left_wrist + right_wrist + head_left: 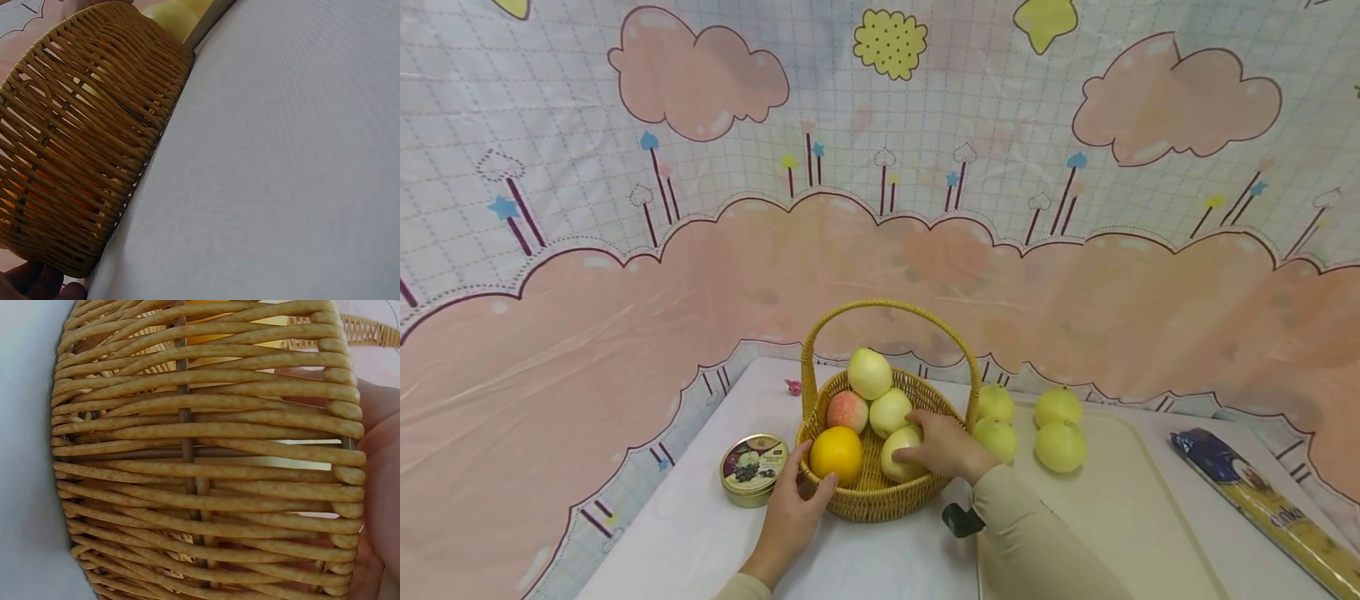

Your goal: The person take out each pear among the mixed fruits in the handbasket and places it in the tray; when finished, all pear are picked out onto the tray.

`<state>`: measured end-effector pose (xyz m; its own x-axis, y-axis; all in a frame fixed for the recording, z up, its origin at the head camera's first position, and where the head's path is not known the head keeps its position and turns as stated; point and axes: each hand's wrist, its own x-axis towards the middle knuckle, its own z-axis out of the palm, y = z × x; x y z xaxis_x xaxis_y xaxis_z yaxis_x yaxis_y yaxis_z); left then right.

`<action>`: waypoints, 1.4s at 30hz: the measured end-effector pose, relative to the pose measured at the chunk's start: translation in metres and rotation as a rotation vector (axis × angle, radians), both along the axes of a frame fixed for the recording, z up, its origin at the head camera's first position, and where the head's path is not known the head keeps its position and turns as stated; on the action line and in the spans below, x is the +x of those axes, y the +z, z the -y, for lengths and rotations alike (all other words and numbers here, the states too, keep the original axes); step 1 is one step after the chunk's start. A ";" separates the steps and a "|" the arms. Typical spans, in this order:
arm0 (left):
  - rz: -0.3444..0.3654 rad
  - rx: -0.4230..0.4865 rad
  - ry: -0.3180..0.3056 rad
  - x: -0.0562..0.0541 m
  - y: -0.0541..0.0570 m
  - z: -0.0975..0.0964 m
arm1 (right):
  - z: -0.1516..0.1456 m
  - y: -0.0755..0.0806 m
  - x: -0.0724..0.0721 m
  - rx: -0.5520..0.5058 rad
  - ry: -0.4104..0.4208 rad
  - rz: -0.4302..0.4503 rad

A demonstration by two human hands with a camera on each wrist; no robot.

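Observation:
A yellow wicker basket with a tall arched handle stands on the table. In it lie an orange, a reddish peach and pale yellow-green pears, one pear highest at the back. My left hand holds the basket's front left rim, thumb beside the orange; its fingertips show against the weave in the left wrist view. Reaching over the right rim, my right hand grips the front right pear between thumb and fingers. The right wrist view shows that hand behind the wicker wall, its grip mostly hidden.
A cream tray at the right bears several pale green pears near its back. Beyond it lies a long yellow-and-blue packet. A round tin sits left of the basket, and a small pink object lies behind it.

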<state>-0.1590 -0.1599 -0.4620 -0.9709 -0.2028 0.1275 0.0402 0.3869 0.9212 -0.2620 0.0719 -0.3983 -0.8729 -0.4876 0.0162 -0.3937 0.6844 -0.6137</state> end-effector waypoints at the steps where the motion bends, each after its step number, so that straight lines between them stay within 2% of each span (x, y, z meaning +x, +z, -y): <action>1: -0.001 0.000 0.000 0.000 0.000 0.000 | 0.000 0.000 0.000 0.000 -0.001 0.003; 23: -0.010 0.009 -0.001 -0.002 -0.001 0.000 | 0.000 -0.003 -0.001 -0.043 0.069 -0.011; 37: 0.012 0.011 0.008 -0.004 -0.007 0.000 | 0.004 -0.005 0.008 0.056 0.070 -0.045; 42: -0.003 0.006 0.005 -0.005 -0.006 0.001 | 0.003 -0.005 0.007 0.002 0.058 -0.054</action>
